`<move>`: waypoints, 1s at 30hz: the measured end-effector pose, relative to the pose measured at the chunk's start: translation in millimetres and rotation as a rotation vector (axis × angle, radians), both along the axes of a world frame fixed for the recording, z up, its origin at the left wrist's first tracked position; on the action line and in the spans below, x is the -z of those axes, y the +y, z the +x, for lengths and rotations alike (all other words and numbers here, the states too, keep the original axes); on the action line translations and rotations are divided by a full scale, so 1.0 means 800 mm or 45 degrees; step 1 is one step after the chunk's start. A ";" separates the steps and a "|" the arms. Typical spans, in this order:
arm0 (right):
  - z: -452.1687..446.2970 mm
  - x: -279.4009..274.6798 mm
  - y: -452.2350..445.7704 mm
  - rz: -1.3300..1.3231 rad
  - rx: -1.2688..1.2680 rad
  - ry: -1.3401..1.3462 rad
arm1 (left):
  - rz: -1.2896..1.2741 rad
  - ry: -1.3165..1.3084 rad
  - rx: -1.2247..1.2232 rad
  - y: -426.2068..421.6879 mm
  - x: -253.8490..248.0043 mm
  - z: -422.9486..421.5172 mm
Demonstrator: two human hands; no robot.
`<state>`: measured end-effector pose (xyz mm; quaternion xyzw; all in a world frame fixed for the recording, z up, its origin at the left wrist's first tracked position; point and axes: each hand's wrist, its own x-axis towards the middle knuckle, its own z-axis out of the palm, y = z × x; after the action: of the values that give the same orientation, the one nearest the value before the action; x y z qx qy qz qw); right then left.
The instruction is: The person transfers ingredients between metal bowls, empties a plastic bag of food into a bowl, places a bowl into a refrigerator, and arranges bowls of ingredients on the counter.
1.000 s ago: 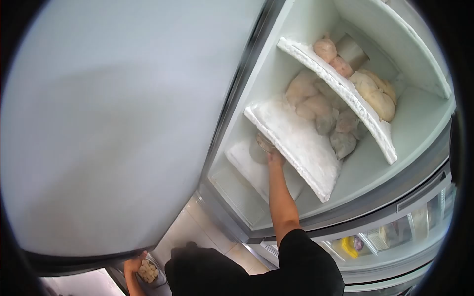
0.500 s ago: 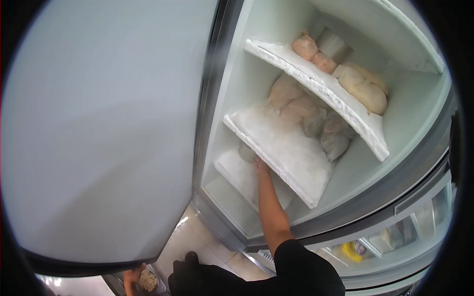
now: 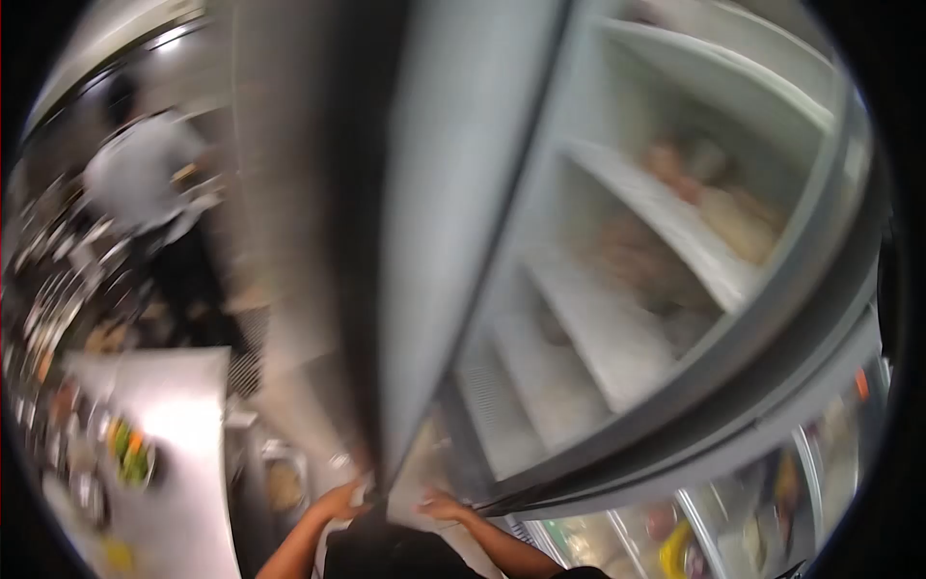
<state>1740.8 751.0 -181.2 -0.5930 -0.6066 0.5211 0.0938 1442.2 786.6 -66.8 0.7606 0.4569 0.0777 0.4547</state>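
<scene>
The freezer door (image 3: 453,193) stands partly open and is smeared by motion. My left hand (image 3: 342,502) is at the door's lower outer edge, its fingers curled against it. On the inner side of the door my right hand (image 3: 444,505) reaches in low, fingers apart, with nothing visible in it. Inside the freezer are frosted shelves (image 3: 598,338). Pale wrapped bundles (image 3: 738,227) lie on the upper shelf, and blurred bagged items (image 3: 641,261) sit on the one below.
A steel counter (image 3: 183,405) at left carries a bowl of green and orange vegetables (image 3: 130,452). A tray of pale pieces (image 3: 283,482) sits beside it, low down. Another person (image 3: 149,183) stands farther back. A glass-front display case (image 3: 714,511) holds food at lower right.
My right hand has come out from under the freezer shelf, down to the door's inner side. The door has swung toward closing, and the kitchen at left has come into view.
</scene>
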 end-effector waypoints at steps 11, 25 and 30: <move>0.055 -0.004 -0.086 0.622 0.848 -0.214 | 0.014 0.096 0.131 -0.052 -0.017 0.071; 0.109 0.029 -0.071 0.306 1.259 -0.339 | -0.241 0.177 -0.646 -0.209 -0.019 0.002; 0.075 0.140 -0.045 -0.336 0.676 -0.151 | -0.412 0.191 -0.811 -0.282 -0.049 0.007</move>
<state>1800.6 714.9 -293.0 -0.7674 -0.3619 0.5171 0.1131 1448.0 561.0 -27.3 0.5019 0.7093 0.0858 0.4875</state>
